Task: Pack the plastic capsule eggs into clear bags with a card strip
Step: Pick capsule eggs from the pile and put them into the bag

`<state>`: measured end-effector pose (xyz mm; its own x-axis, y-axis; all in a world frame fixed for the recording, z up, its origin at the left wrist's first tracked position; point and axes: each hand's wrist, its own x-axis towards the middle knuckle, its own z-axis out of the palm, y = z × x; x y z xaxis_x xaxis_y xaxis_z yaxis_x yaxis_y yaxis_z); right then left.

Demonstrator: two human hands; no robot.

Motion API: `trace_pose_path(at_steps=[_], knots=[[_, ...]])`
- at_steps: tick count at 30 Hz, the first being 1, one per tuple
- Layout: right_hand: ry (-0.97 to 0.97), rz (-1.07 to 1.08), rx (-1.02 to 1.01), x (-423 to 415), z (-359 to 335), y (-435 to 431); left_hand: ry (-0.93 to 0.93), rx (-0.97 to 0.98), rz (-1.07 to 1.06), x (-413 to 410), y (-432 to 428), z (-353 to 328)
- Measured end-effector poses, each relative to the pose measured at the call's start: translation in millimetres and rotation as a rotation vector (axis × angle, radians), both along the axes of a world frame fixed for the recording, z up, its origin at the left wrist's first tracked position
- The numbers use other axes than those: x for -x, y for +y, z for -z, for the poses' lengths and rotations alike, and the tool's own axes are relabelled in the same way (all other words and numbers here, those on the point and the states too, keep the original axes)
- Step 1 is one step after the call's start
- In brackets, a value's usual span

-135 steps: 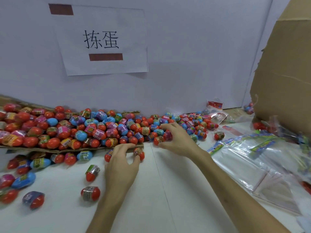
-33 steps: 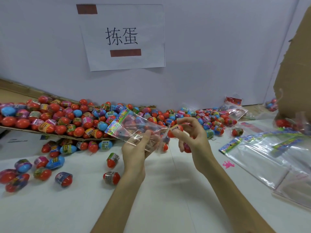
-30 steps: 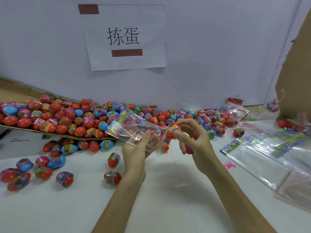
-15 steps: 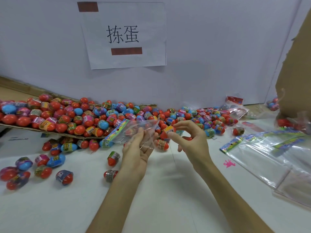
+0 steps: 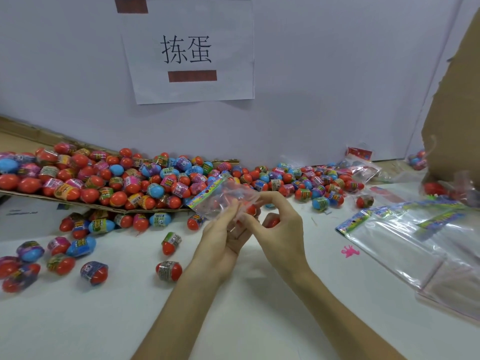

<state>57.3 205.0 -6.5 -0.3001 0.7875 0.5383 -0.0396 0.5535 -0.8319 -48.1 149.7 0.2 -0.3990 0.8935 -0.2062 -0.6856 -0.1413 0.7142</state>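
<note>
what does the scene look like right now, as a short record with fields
left hand: pinches the clear bag near its mouth
right hand: fingers curled at the bag mouth, a red egg tucked in its palm
clear bag: card strip along its far end; contents blurred
egg heap: on a cardboard sheet by the wall
loose eggs: scattered on the table left of the hands
spare bags: stacked flat at right
other: paper sign on wall, cardboard box at right

Clear bag [image 5: 224,196] before heaped capsule eggs [image 5: 117,183]
</note>
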Motion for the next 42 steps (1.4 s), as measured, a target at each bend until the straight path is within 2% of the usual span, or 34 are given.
trace_pose_path(at_steps=[8,16,19,24,29,31,34,38,42], knots=[[-0.011,0.192,-0.174,-2,2,5,-0.091,-0.018,0.155,-2,-1,-5],[-0.149,-0.007,-0.137,-1,1,6,-0.192,-0.017,0.119,7,-1,-4],[-0.134,-0.014,-0.122,-3,0,9,-0.175,-0.021,0.134,5,0,-4],[-0.121,0.099,-0.086,-2,0,10,-0.182,-0.024,0.189,2,1,-2],[-0.148,-0.055,-0.094,-2,-1,6,-0.246,-0.066,0.146,10,1,0],[-0.18,-0.044,-0.093,-2,-2,6,-0.277,-0.063,0.106,11,0,-1],[-0.14,0.03,-0.106,-1,-1,9,-0.305,-0.061,0.044,14,1,1],[0.019,0.047,0.037,-5,-2,15,-0.286,-0.071,-0.008,22,1,3],[-0.01,0.089,-0.015,-8,-5,13,-0.229,-0.034,0.028,20,2,6]])
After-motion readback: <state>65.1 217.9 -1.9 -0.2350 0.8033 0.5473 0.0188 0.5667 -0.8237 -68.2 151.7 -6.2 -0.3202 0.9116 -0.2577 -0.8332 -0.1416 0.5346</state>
